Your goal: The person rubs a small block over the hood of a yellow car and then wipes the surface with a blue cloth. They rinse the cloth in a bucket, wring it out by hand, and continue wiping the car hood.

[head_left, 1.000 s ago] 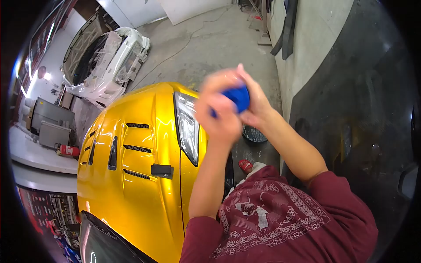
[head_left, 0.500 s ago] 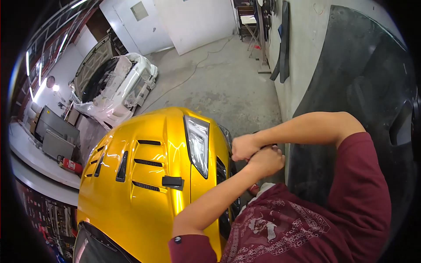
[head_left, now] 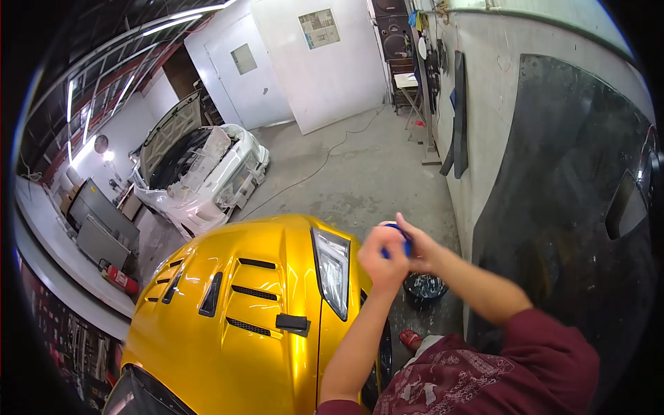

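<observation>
My left hand [head_left: 383,257] is closed around a small blue object [head_left: 405,242], whose kind is hidden by the fingers and motion blur. Against its other side, my right hand [head_left: 427,253] grips it with the thumb pointing up; a bit of white shows above the blue. Both hands are raised together beyond the headlight [head_left: 332,271] of a glossy yellow car. Below them, on the yellow hood [head_left: 207,346], lies a black block-like pad [head_left: 292,323], touched by neither hand.
A dark, stained round container [head_left: 425,288] stands on the floor below my hands. A large dark panel [head_left: 553,173] leans along the right wall. Farther off is a white car [head_left: 207,183] with its hood up. A cable [head_left: 304,164] crosses the floor; a fire extinguisher [head_left: 121,278] stands left.
The view has tilted up and shifted. My hands, close together before, have risen relative to my body, and a blue object now shows between them. The black pad stays on the hood.
</observation>
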`<state>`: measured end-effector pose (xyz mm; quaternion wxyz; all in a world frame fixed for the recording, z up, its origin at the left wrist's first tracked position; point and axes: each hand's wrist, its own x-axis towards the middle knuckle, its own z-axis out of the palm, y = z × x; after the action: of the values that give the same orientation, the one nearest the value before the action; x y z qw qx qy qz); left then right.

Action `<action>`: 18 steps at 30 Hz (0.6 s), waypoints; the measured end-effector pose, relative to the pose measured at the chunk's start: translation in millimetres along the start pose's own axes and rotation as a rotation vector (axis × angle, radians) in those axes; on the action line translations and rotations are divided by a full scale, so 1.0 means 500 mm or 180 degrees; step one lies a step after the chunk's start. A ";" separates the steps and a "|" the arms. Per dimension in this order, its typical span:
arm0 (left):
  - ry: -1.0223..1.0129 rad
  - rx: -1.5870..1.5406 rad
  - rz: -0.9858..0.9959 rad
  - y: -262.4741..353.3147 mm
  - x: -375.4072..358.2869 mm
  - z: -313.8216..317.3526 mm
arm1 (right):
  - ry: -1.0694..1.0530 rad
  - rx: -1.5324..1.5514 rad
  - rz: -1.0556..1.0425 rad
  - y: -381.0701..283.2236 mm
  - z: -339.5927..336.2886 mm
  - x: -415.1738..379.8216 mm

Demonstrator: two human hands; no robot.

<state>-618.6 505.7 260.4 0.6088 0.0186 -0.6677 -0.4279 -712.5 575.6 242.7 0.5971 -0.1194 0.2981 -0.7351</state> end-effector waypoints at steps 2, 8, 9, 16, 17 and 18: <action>0.0818 -0.0955 -0.0922 0.007 0.016 0.019 | -0.0223 0.0918 -0.0715 0.053 0.016 0.005; -0.0478 -0.0560 0.0963 0.061 0.012 -0.004 | -0.0561 -0.0086 -0.0523 -0.012 0.012 -0.008; -0.0967 -0.0196 0.1563 0.091 0.020 -0.012 | -0.0625 -0.0770 -0.0388 -0.043 0.026 -0.010; -0.2834 0.1189 0.3332 0.109 -0.028 -0.006 | -0.0996 -0.3812 0.1386 -0.121 0.207 -0.043; -0.2868 0.1275 0.3306 0.088 -0.037 -0.002 | -0.0805 -0.4094 0.1321 -0.111 0.204 -0.028; -0.2891 0.1342 0.3290 0.063 -0.042 0.003 | -0.0596 -0.4385 0.1236 -0.104 0.198 -0.016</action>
<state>-598.7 537.7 262.5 0.3791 -0.3626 -0.8469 0.0876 -699.8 559.8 352.8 0.5291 -0.4761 0.6573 -0.2475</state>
